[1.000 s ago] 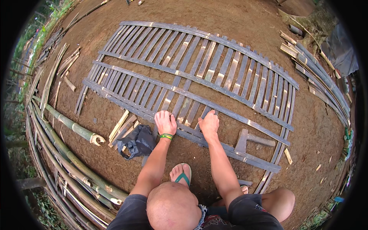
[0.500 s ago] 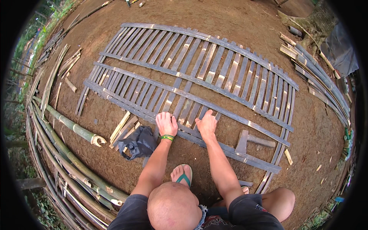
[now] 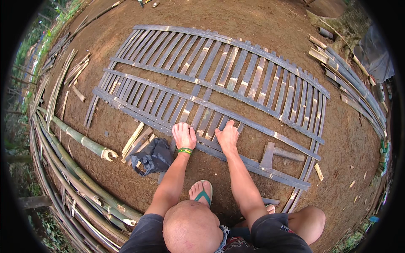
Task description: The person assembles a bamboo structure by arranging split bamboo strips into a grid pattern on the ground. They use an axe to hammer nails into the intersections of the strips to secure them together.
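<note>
A dark slatted bamboo panel (image 3: 168, 74) lies on the dirt in front of me, its long rails (image 3: 242, 117) crossed by many short slats. My left hand (image 3: 184, 135), with a green and yellow wristband, has its fingers bent over the nearest rail. To the right of it, my right hand (image 3: 228, 135) is closed at a short slat (image 3: 222, 123) between the two nearer rails, its thumb side up. What lies under the fingers of both hands is partly hidden. A hatchet (image 3: 267, 157) rests by the nearest rail, right of my right hand.
A black plastic bag (image 3: 155, 157) and cut bamboo strips (image 3: 134, 138) lie left of my left hand. A thick green bamboo pole (image 3: 86, 142) and stacked poles (image 3: 76, 168) line the left. More split bamboo (image 3: 358, 90) is piled at the right. My sandalled foot (image 3: 201, 193) is close to the panel.
</note>
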